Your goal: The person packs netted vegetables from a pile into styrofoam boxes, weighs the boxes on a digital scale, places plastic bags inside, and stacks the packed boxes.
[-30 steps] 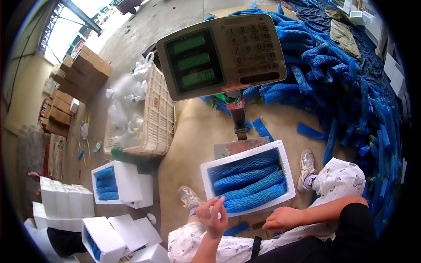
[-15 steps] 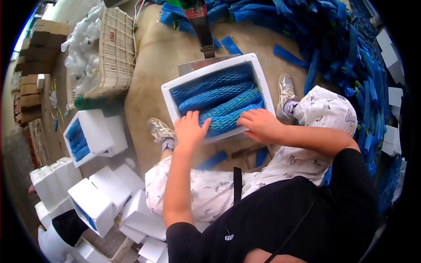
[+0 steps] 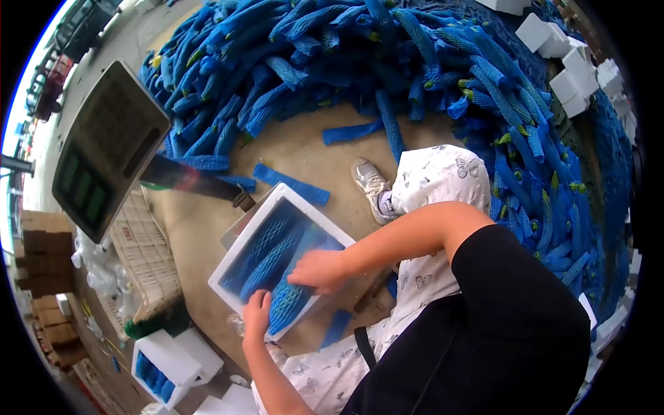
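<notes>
A white foam box (image 3: 226, 261) sits tilted in view on a metal plate in front of me. Inside lie long vegetables in blue foam net sleeves (image 3: 268, 268), side by side. My right hand (image 3: 319, 270) curls over the upper part of the nearest sleeved vegetable (image 3: 289, 302), slightly blurred. My left hand (image 3: 256, 312) reaches over the near left edge of the box, its fingers closed at the lower end of that same piece. The hands partly cover it, and the vegetable's exact kind is hidden by the net.
A scale display (image 3: 111, 149) on a post rises left of the box. A large heap of blue-sleeved vegetables (image 3: 332, 52) curves round the back and right. A beige crate (image 3: 142, 252) with clear plastic bags, another filled foam box (image 3: 169, 363) and brown cartons (image 3: 45, 252) stand left.
My view has swung, bringing the scale display and more of the heap into sight. My right hand has moved inward over the nearest sleeved vegetable; my left hand has shifted to the box's near left corner.
</notes>
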Action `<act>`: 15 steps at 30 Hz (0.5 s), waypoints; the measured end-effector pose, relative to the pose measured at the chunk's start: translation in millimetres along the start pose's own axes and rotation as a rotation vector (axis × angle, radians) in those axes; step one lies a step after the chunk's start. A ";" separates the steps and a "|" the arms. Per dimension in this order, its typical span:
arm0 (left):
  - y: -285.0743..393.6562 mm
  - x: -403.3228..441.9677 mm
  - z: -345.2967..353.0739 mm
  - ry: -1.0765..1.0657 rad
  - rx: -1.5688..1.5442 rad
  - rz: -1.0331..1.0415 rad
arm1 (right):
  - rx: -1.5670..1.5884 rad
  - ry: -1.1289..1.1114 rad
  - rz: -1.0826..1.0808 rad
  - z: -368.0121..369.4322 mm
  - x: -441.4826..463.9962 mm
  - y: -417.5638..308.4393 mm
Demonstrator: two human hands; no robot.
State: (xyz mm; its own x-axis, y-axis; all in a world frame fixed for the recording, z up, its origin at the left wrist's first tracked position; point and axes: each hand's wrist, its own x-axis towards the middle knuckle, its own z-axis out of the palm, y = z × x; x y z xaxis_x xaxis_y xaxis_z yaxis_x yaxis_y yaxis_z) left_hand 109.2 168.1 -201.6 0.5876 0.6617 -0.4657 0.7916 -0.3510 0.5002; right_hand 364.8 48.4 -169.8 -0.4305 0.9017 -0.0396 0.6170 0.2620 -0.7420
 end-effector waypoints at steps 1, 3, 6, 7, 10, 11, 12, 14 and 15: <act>-22.6 -2.5 1.1 -0.067 -0.193 -0.022 | 0.144 0.067 -0.003 -12.0 -2.3 -1.8; 11.0 -12.5 -1.3 -0.043 0.194 0.059 | 0.253 0.423 0.017 -69.8 -13.3 -19.0; 75.0 -14.7 23.2 0.180 0.218 0.294 | 0.271 0.853 -0.039 -198.6 -55.5 -23.0; 83.2 -8.7 36.7 0.201 0.173 0.313 | 0.162 0.970 -0.058 -233.3 -77.1 -9.9; 89.2 17.1 57.9 0.269 0.351 0.350 | -0.189 1.088 0.323 -274.3 -162.7 61.3; 90.7 22.8 57.2 0.220 0.371 0.329 | -0.224 1.086 0.505 -263.8 -194.2 91.9; 91.6 25.6 51.9 0.177 0.373 0.328 | -0.131 1.028 0.747 -242.6 -225.4 121.7; 94.0 23.6 41.3 0.129 0.398 0.403 | -0.016 0.846 1.067 -173.6 -283.8 192.7; 97.2 21.9 36.4 0.090 0.382 0.410 | 0.005 0.683 1.214 -151.4 -300.8 215.0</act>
State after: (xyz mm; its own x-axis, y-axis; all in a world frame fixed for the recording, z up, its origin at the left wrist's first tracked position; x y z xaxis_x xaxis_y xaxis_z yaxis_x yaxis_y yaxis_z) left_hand 205.1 124.4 -189.8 0.8563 0.4689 -0.2163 0.5159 -0.7949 0.3193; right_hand 726.7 -114.4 -216.1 0.7700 0.5500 -0.3234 0.3659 -0.7959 -0.4823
